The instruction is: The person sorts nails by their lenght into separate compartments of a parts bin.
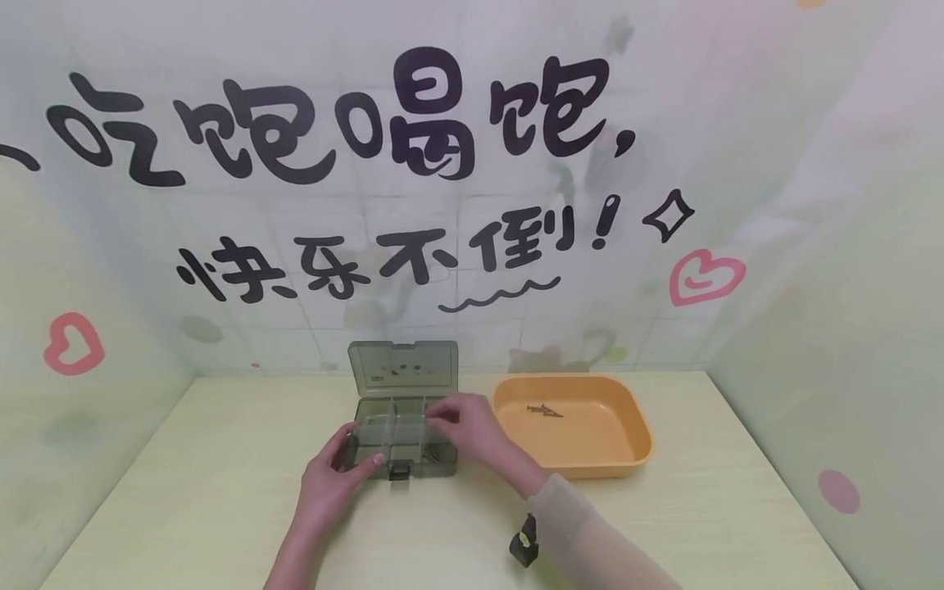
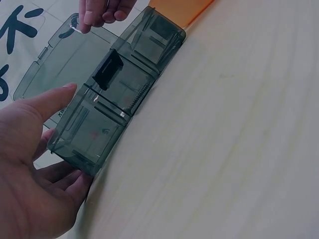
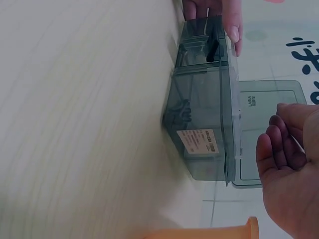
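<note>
A smoky clear compartment box (image 1: 406, 459) stands on the table, its lid (image 1: 406, 369) raised at the back. My left hand (image 1: 335, 475) grips its left end, the thumb over the front rim and the fingers round the side, as the left wrist view also shows. Dark screws (image 3: 178, 115) lie in the front right compartment. Over the back right part hovers my right hand (image 1: 468, 422), thumb and index fingertip together, the other fingers curled. Whether something small is between those fingertips cannot be made out.
To the right of the box stands an orange tray (image 1: 612, 467) with several screws (image 1: 546, 410) near its back left. A printed wall (image 1: 516, 344) rises behind the table (image 1: 221, 492). A small black object (image 1: 524, 541) is by my right sleeve.
</note>
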### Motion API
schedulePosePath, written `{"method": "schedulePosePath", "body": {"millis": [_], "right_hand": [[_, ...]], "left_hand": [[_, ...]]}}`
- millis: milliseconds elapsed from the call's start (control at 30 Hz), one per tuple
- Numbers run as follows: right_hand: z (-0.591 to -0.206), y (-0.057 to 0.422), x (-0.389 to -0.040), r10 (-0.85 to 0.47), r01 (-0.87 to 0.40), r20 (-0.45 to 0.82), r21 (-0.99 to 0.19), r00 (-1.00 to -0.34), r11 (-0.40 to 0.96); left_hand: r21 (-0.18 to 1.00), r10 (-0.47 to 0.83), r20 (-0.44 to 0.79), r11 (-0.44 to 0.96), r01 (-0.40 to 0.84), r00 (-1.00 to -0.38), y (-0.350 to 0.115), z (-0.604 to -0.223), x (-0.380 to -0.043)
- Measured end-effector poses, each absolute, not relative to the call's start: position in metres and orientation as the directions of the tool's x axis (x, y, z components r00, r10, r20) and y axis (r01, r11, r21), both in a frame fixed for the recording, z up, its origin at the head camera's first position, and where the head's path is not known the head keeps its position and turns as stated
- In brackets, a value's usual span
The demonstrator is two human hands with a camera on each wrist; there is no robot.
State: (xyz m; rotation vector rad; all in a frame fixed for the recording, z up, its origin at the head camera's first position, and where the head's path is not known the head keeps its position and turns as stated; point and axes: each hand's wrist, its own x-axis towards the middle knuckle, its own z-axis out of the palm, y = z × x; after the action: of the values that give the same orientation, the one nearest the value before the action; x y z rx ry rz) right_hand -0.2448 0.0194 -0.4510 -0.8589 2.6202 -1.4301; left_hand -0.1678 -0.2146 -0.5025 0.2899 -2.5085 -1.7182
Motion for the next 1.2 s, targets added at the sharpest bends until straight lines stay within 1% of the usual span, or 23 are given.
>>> {"method": "schedulePosePath", "body": {"millis": [233,433,667,833,933,1033,1200], "right_hand": [[-0.452,0.033,-0.245,-0.49,-0.46,0.231,-0.783,-0.841,0.42],[-0.451,0.052,-0.247,-0.501,-0.446,0.208,-0.792,-0.84,0.418],[-0.453,0.074,-0.252,-0.458,-0.383,0.165,-0.815,-0.873,0.436],[-0.454,0.088,-0.259,-0.387,-0.369,0.204,-0.828,-0.899,0.422],[-0.454,0.099,-0.261,-0.381,-0.378,0.221,-0.83,-0.898,0.41],[-0.456,0.109,-0.263,-0.386,-0.36,0.199,-0.839,-0.901,0.408],[-0.461,0.123,-0.267,-0.363,-0.304,0.139,-0.839,-0.921,0.45]], "left_hand": [[0.93,-0.202,-0.042,0.349,-0.112,-0.979,-0.215,-0.504,-0.168],[0.932,-0.201,-0.037,0.345,-0.106,-0.979,-0.215,-0.504,-0.168],[0.935,-0.209,-0.043,0.335,-0.113,-0.977,-0.217,-0.504,-0.165],[0.936,-0.205,-0.046,0.334,-0.114,-0.978,-0.217,-0.506,-0.165],[0.933,-0.202,-0.044,0.341,-0.113,-0.978,-0.216,-0.505,-0.166],[0.933,-0.197,-0.042,0.344,-0.109,-0.979,-0.216,-0.504,-0.166],[0.934,-0.189,-0.038,0.343,-0.102,-0.981,-0.215,-0.502,-0.167]]}}
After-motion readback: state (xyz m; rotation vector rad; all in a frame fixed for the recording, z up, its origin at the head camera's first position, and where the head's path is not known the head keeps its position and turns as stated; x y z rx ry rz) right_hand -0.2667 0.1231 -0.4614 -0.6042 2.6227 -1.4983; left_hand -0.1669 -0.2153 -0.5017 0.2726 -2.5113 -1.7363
